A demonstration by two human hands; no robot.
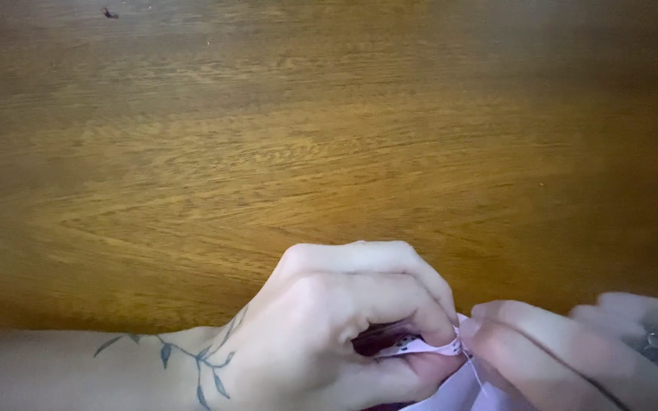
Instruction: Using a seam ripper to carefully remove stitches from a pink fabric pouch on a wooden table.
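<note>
I saw my left hand [329,327] curled up tight at the near edge of the wooden table [329,152]. Its thumb and first finger were pressed together, pinching a thin strip of pink cloth [428,346]. The strip had small dark dots on it. More of the pale cloth [458,392] hung down below, past the bottom of the view, so I could not see how big it was.

My right hand [573,350] came in from the right side, a bit blurry. Its fingers [496,320] were pressed close together and their tips met the same strip, right beside my left fingertips. I think they pinched the cloth too, but the blur made it hard to be sure. A fine light thread [475,373] seemed to run down from where the fingers met.

The cloth looked soft, thin and very light. I judged it would bend and slip easily, so the best place to hold it was right at the folded edge, with the fingertips close together. It would not break, but it could slide out of a loose pinch.

Around the hands there was only brown wood with wavy grain. A small dark speck [108,12] sat near the far left corner, well apart. Nothing stood in the way.
</note>
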